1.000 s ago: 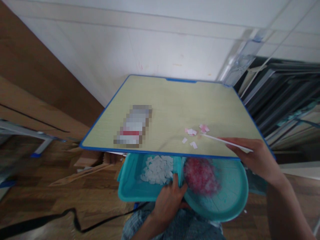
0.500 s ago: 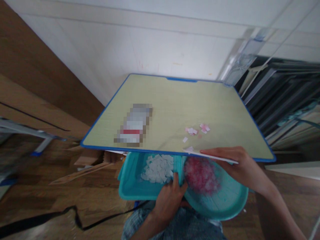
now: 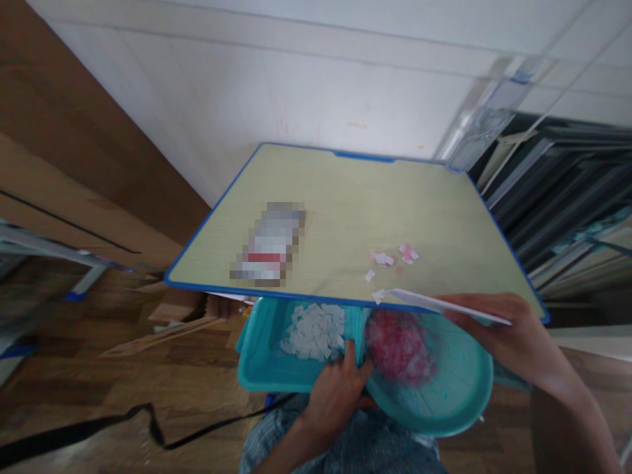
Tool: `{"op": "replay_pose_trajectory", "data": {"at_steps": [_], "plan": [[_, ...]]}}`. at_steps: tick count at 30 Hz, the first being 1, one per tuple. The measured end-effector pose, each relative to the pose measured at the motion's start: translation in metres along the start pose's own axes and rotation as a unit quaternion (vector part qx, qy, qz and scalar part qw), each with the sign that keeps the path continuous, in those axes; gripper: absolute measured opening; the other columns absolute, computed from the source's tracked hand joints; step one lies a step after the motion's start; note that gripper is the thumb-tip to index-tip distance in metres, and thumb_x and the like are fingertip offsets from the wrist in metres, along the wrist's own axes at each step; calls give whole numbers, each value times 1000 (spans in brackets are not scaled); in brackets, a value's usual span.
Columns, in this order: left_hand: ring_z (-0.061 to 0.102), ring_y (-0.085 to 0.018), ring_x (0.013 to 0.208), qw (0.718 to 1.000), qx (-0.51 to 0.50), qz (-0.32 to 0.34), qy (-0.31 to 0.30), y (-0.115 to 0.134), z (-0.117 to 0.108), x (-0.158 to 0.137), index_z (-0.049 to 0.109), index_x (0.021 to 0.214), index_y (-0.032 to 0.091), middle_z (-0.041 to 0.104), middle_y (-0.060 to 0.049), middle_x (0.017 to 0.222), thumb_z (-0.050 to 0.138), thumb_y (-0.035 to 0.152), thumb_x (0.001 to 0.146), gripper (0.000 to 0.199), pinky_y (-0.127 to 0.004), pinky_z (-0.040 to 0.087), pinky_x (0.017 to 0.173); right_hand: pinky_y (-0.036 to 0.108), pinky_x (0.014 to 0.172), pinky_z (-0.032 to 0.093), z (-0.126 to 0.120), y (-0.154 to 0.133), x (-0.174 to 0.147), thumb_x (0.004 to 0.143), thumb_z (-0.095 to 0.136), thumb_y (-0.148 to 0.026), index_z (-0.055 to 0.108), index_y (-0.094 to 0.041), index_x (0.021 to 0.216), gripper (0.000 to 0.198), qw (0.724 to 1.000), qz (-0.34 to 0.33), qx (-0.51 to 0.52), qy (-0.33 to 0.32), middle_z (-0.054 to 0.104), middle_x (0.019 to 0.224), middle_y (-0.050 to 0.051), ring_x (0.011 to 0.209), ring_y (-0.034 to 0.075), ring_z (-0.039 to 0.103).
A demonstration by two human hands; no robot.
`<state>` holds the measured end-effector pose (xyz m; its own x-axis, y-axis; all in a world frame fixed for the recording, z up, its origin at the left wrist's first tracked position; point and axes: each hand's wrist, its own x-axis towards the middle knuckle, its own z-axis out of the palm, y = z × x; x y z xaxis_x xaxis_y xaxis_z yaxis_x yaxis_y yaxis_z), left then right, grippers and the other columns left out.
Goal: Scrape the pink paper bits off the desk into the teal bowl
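Observation:
My right hand (image 3: 508, 326) pinches a thin white strip (image 3: 444, 305) over the front edge of the pale yellow, blue-rimmed board (image 3: 340, 210). Close to the strip's left tip lies a small white piece (image 3: 379, 296). Farther in on the board are several small pink and white pieces (image 3: 382, 259). My left hand (image 3: 336, 388) grips the rims where a rectangular turquoise tray (image 3: 269, 378) meets a round turquoise tray (image 3: 464, 385), one finger pointing forward. White flat pieces (image 3: 316, 332) fill part of the rectangular tray. Pink-red bits (image 3: 399, 349) are heaped in the round one.
A blurred-out flat object (image 3: 269, 243) lies on the board's left side. Behind stands a white wall (image 3: 316, 85). Dark stacked panels (image 3: 567, 171) lean at the right, brown cardboard (image 3: 99, 145) at the left. A black strap (image 3: 153, 428) trails across the wooden floor.
My right hand has moved right with the white strip, drawing its tip away from the small white piece at the board's edge. My left hand keeps its place on the trays.

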<state>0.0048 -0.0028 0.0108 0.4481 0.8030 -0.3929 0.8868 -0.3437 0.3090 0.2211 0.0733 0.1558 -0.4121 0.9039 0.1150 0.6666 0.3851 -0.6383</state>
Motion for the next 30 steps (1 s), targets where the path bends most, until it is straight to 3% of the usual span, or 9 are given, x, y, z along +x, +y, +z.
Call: {"op": "replay_pose_trajectory", "data": {"at_steps": [4,9,12,18,21,26,30], "plan": [[62,-28,85,1000,3,-3,7,0,2,0,45,120,29,32,-20,133,66,48,65,62,-40,52,68,28,72,54,7,-2,7,84,48,-24,68,-26,99,25,998,-10,32,-52,70,96,2,81,20,68],[61,-28,85,1000,11,-9,2,0,2,0,45,120,30,33,-19,133,66,47,65,61,-40,52,67,25,79,51,32,-14,35,81,48,-13,66,-23,104,31,988,-88,82,-92,70,99,0,91,16,65],[62,-28,85,1000,18,-11,1,1,1,0,45,120,30,33,-19,133,66,48,64,62,-40,52,67,25,81,51,36,-17,41,82,47,-13,66,-22,103,29,989,-102,81,-70,70,99,1,91,15,65],[62,-27,81,1000,21,-1,7,0,1,0,45,120,29,33,-20,133,65,48,65,61,-40,52,65,31,77,53,18,-6,26,83,47,-20,68,-20,99,26,999,-28,5,29,70,96,4,85,20,67],[63,-26,78,1000,23,2,9,0,1,0,45,120,29,35,-21,132,65,49,66,61,-40,53,64,32,79,53,18,-4,22,82,46,-15,67,-22,102,30,999,-34,2,11,70,99,4,88,20,66],[63,-28,81,1000,25,1,11,0,1,0,45,119,30,35,-20,132,66,49,64,62,-39,52,66,31,83,51,39,-15,31,77,46,-7,64,-24,108,40,995,-83,46,-42,68,103,2,94,18,64],[62,-27,80,1000,28,-4,10,0,2,0,45,119,30,34,-20,132,64,49,66,60,-39,52,65,30,82,51,45,-21,38,79,45,-8,64,-24,108,38,991,-102,68,-44,68,103,2,93,17,64]]}}
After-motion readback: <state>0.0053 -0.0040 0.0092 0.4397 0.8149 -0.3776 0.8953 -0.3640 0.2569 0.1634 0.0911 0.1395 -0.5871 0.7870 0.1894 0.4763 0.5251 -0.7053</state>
